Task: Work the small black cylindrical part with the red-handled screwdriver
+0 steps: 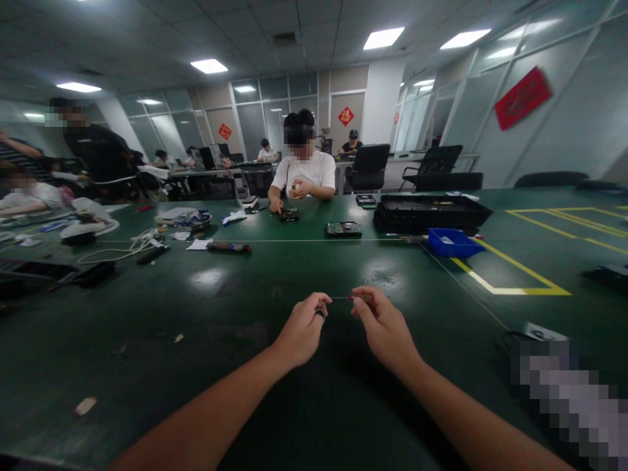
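Both hands are pinching a thin wire (338, 297) stretched taut between them, left hand (303, 327) gripping a dark end, right hand (380, 324) a reddish one. It's hovering over the green table (245, 294); a blue bin (454, 242) is sitting at 1 o'clock.

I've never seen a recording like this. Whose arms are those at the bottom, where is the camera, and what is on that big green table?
There is no machine here. The single picture comes from a camera worn on a person's head, looking forward and down, so the two bare arms are that person's own. The left hand and right hand pinch the ends of a thin wire stretched between them above the green table. Farther off lie a blue bin, a black tray, a circuit board and a white cable. Opposite sits another person, working with their own hands.
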### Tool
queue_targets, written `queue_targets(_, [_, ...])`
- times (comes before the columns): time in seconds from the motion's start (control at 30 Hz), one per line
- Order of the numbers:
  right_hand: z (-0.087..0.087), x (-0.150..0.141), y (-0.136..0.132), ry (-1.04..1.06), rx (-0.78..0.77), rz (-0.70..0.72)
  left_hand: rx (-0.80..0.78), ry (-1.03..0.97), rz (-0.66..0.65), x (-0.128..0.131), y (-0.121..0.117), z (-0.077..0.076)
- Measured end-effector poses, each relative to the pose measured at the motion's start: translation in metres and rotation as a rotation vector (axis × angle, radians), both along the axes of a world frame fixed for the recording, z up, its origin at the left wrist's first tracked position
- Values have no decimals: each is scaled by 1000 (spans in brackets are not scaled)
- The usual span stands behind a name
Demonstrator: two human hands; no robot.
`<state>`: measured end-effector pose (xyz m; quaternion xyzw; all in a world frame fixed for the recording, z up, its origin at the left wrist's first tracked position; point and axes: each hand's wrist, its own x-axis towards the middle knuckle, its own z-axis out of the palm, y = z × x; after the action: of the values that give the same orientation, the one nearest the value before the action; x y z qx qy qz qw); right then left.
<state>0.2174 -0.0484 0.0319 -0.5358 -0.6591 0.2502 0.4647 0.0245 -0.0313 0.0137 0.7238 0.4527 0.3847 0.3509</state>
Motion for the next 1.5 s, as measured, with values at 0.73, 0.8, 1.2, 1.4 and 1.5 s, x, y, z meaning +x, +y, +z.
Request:
queue_targets(0.73, [2, 0, -4, 255, 63, 7, 149, 44, -1, -22, 21, -14])
queue_targets(0.8, [2, 0, -3, 252, 64, 3, 145, 44, -1, -22, 20, -14])
queue_targets(1.2, [0, -1, -2, 159, 62, -15, 176, 82, 7, -21, 19, -12])
queue_targets(1.4, [-1, 0, -1, 157, 66, 5, 180, 81, 11, -23, 20, -13])
queue_targets(1.5, [-1, 0, -2, 142, 62, -17, 174, 93, 13, -23, 19, -13])
